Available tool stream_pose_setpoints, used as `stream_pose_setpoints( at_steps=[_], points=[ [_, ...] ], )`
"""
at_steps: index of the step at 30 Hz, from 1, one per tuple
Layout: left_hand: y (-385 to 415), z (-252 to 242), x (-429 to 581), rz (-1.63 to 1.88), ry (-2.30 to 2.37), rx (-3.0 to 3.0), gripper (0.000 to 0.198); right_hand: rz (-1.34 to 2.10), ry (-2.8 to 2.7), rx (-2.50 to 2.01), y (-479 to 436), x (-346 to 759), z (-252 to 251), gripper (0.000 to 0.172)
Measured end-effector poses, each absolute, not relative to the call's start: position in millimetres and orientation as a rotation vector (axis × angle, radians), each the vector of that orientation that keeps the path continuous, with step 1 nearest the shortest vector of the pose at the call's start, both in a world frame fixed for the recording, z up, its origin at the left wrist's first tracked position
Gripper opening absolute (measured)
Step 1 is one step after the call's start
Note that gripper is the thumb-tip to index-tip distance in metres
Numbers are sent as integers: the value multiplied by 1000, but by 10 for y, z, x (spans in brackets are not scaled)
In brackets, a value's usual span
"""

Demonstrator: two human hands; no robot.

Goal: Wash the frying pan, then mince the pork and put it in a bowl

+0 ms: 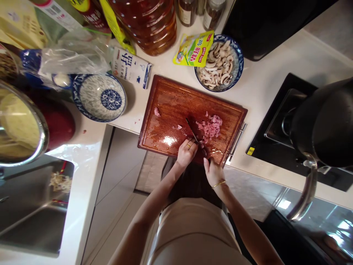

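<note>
On a wet wooden cutting board (pixel 171 95), my right hand (pixel 214 173) is wrapped round the handle end of a knife (pixel 191 130). The blade is seen almost edge-on and slants away to the upper left. My left hand (pixel 187 151), a ring on one finger, is closed with bent fingers against the blade's left side. Whatever lies under those fingertips is hidden. Chopped pink raw meat (pixel 211 127) is heaped right of the blade, with a few bits close to the knife. Smaller meat scraps (pixel 157 112) lie on the left part of the board.
Behind the board stand a bowl of sliced mushrooms (pixel 217 66), a yellow seasoning packet (pixel 194 49), a salt bag (pixel 131 66) and a large oil bottle (pixel 149 25). A patterned bowl (pixel 100 97) and sink (pixel 33 206) are left; a black pot (pixel 322 121) sits on the stove right.
</note>
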State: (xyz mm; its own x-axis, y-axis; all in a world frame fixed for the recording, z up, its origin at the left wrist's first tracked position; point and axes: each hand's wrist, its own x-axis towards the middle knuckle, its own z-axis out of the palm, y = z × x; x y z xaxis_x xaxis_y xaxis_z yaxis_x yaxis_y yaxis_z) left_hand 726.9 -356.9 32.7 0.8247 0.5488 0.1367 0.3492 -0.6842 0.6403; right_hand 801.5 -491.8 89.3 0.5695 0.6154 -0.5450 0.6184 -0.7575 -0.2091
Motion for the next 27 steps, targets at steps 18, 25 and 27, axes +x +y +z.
stream_pose_setpoints(
  at_steps=[18,25,27],
  points=[
    [-3636,220,7047,517,714,2317,21,-987,1174,2974,-5047,8061,999,57],
    [-3612,206,7121,478,704,2311,18,-954,1151,2912,-5017,7935,881,63],
    [-3603,213,7135,475,712,2317,18,-936,1168,2906,-4943,7926,849,64]
  ],
)
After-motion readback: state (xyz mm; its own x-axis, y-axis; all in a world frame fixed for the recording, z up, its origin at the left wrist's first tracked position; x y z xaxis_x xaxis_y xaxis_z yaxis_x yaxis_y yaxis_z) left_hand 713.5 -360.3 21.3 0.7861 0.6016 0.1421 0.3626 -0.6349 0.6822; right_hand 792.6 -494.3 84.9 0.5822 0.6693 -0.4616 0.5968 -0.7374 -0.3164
